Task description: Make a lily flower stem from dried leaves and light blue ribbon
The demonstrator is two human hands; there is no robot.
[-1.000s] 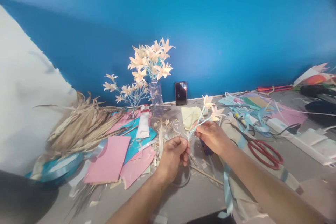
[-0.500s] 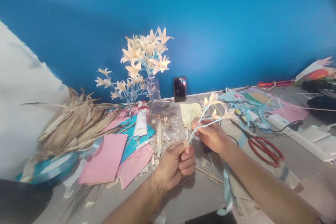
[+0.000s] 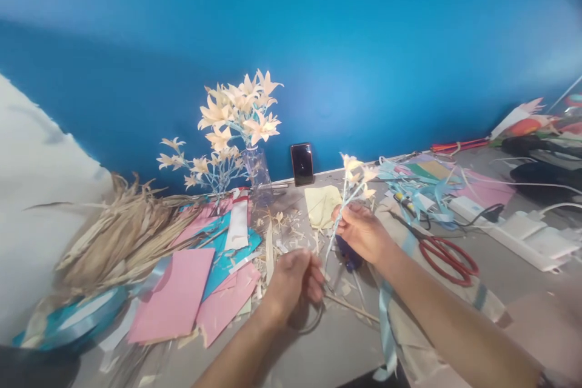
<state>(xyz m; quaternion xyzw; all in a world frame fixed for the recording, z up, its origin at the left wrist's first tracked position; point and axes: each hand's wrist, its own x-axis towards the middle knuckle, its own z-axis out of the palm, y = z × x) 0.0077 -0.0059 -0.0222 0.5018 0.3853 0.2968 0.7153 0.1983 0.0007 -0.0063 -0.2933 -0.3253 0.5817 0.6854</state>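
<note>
My right hand (image 3: 364, 231) pinches an artificial flower stem wrapped in pale blue, just below where its thin branches meet. Cream flowers (image 3: 357, 173) top the branches above my fingers. The lower stem (image 3: 329, 250) runs down towards my left hand (image 3: 294, 285), which hovers beside its end with fingers loosely curled and somewhat blurred. I see nothing clearly gripped in the left hand. A thin dark loop (image 3: 313, 326) curves out below it. Behind the hands, a clear bottle (image 3: 257, 176) holds a larger bunch of similar cream flowers (image 3: 240, 106); a smaller bunch (image 3: 211, 167) stands left of it.
A phone (image 3: 302, 163) leans on the blue wall. Dried husks (image 3: 109, 230), pink sheets (image 3: 173, 294) and a blue ribbon roll (image 3: 77, 318) lie left. Red-handled scissors (image 3: 448, 260), a screwdriver (image 3: 349, 257) and a white power strip (image 3: 504, 233) lie right. Scraps litter the middle.
My left hand has loosened from the lower stem and shifted slightly down and left. My right hand has turned the flower stem more upright. The whole view has shifted a little.
</note>
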